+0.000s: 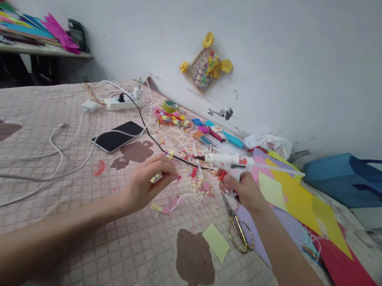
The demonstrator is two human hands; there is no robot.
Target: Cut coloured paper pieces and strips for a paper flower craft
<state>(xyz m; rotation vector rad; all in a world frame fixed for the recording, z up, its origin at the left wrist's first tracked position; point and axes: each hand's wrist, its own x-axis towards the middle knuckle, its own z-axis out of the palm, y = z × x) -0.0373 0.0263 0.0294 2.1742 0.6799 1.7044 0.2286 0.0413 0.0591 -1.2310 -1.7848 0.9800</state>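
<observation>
My right hand [241,189] is wrapped round the handle of a white glue gun [225,160] with a red trigger, its nozzle pointing left. My left hand [149,182] is closed in a pinch on a small yellow paper piece [155,178], held just left of the nozzle. Both hands hover above a quilted pink cloth [64,211]. Beneath them lie paper scraps [202,187] and a small pink and yellow paper bit [165,208]. The gun's black cord [150,134] runs back to a white power strip [122,102].
Gold-handled scissors [240,230] and a pale yellow note [216,241] lie near my right arm. Coloured paper sheets [305,203] are spread to the right. A black phone [118,136], white cables [58,150], a tape roll [171,106] and a blue bag [353,179] are around.
</observation>
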